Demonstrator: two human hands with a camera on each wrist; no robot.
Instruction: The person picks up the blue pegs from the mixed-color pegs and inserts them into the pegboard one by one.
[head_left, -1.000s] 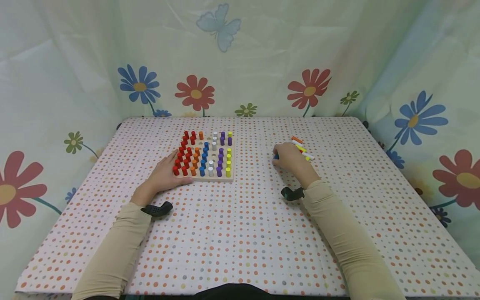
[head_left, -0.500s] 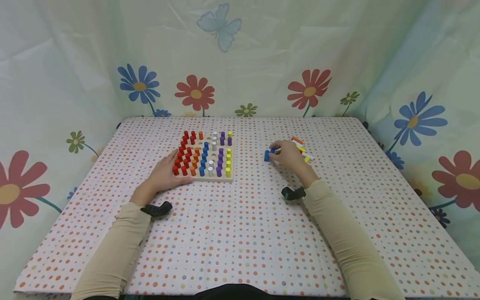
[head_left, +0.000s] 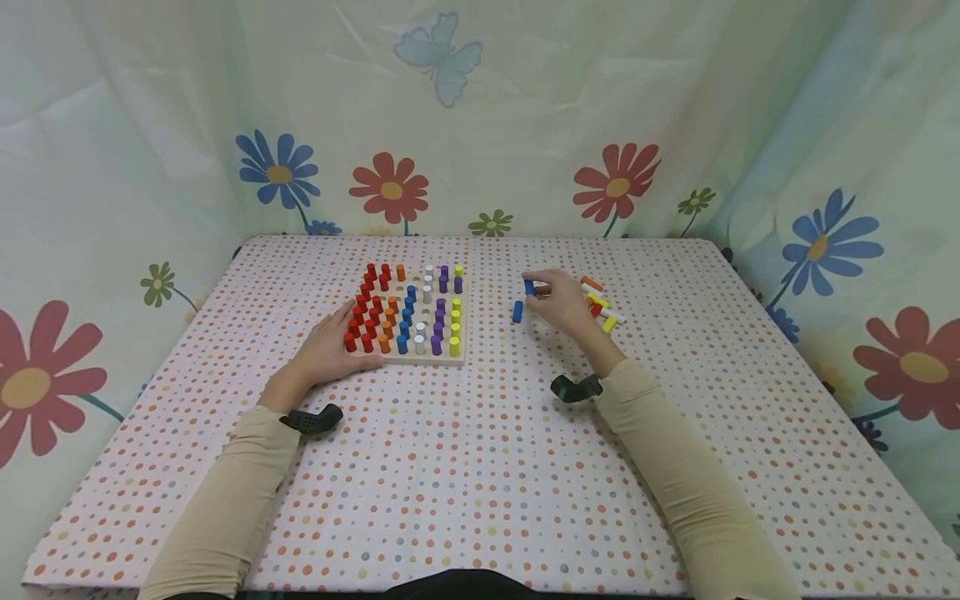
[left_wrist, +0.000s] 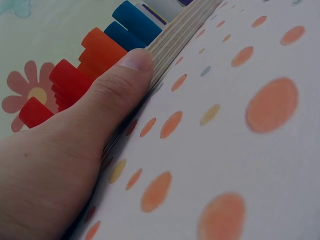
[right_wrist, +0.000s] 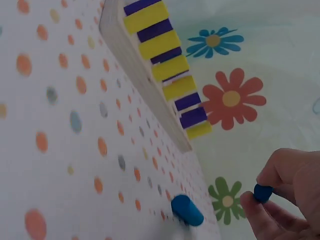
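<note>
A wooden pegboard (head_left: 459, 361) with rows of red, orange, blue, white, purple and yellow pegs lies left of centre. My left hand (head_left: 322, 348) rests spread around its near left corner; in the left wrist view the thumb (left_wrist: 117, 82) presses along the front edge and the other fingers are hidden. My right hand (head_left: 564, 302) pinches a blue peg (head_left: 529, 287) between thumb and fingers, to the right of the board; its round end shows in the right wrist view. A second blue peg (head_left: 517, 312) lies on the cloth between that hand and the board.
Just right of my right hand is a small pile of loose pegs: orange (head_left: 592, 283), white (head_left: 613, 316), yellow (head_left: 610, 324) and red. A dotted cloth (head_left: 465, 483) covers the table. Flowered curtains (head_left: 495, 117) hang behind and at both sides.
My right hand has shifted left and lifted a blue peg from beside the pile. The other blue peg, first covered by the hand, now lies farther left. My left hand stays put.
</note>
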